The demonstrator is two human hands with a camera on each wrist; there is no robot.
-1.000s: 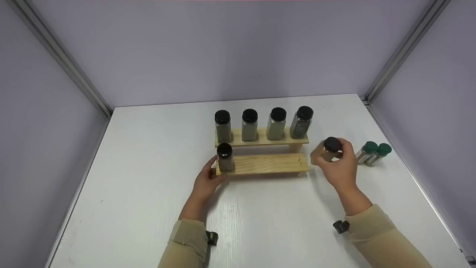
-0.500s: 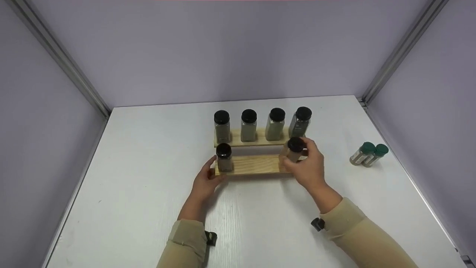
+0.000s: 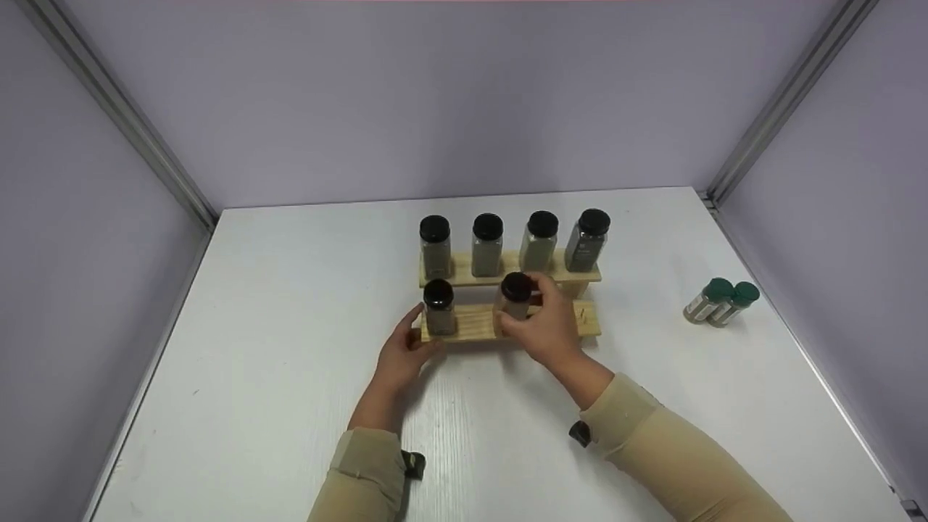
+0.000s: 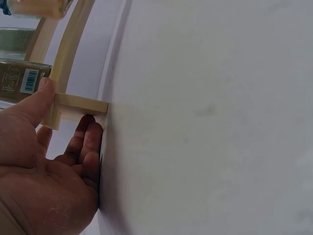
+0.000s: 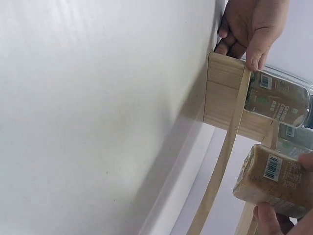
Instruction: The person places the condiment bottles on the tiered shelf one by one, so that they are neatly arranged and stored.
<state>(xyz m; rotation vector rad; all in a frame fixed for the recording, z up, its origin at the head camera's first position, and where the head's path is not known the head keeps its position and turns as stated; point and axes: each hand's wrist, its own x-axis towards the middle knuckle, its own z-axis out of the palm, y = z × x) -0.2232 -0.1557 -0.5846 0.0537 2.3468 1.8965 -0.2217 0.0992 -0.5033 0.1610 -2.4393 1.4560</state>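
My left hand [image 3: 399, 358] grips the left end of the two-tier wooden spice rack [image 3: 475, 330], with its thumb on the lower shelf's front edge and other fingers by the end support. My right hand [image 3: 547, 330] holds a square spice jar [image 5: 274, 177] of brown contents with a black lid, over the middle of the lower shelf. In the right wrist view that jar's base appears just off the shelf. Another black-lidded jar [image 3: 439, 313], brown inside, stands at the lower shelf's left end, beside my left hand.
Several black-lidded jars [image 3: 487, 246] stand in a row on the upper shelf. Two smaller green-capped jars [image 3: 707, 301] are close together on the white table [image 3: 290, 326] at the right. Pale walls [image 3: 464, 101] enclose the table at the back and sides.
My right hand has carried the brown jar leftward, from beside the rack's right end to over the middle of the lower shelf. My left hand has stayed on the rack.
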